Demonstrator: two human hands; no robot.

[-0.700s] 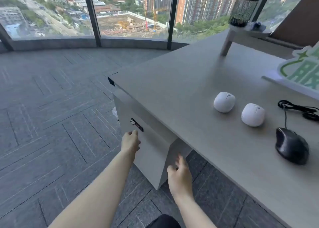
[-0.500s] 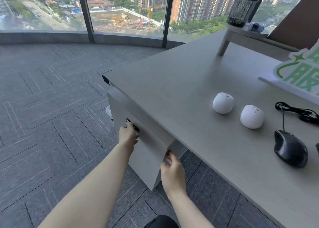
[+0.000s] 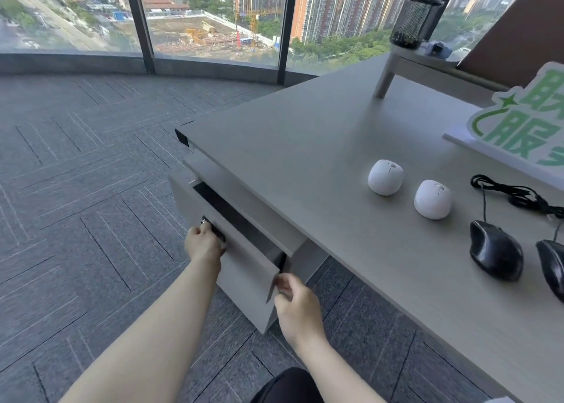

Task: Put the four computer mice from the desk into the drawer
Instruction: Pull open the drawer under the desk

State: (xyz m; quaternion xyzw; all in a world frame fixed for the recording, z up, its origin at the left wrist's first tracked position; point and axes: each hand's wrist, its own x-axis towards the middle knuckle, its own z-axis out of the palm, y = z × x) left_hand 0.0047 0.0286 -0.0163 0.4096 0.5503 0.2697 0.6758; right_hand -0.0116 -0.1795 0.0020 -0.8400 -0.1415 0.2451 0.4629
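Two round white mice (image 3: 385, 177) (image 3: 432, 199) lie on the grey desk (image 3: 305, 146). To their right lie a black wired mouse (image 3: 495, 249) and a second black mouse (image 3: 553, 269), cut off by the frame edge. Under the desk's left end the grey drawer (image 3: 244, 271) stands slightly open, showing a dark gap along its top. My left hand (image 3: 204, 244) grips the drawer's dark handle. My right hand (image 3: 297, 303) holds the drawer front's right edge.
A black cable (image 3: 515, 193) coils behind the black mice. A green-and-white sign (image 3: 518, 127) stands at the right, with a low white riser (image 3: 427, 66) carrying a black mesh cup (image 3: 412, 20) behind it. Grey carpet (image 3: 76, 189) and windows lie to the left.
My left hand took hold of the handle and my right hand closed on the front's edge. The drawer, shut before, has slid out a little toward me.
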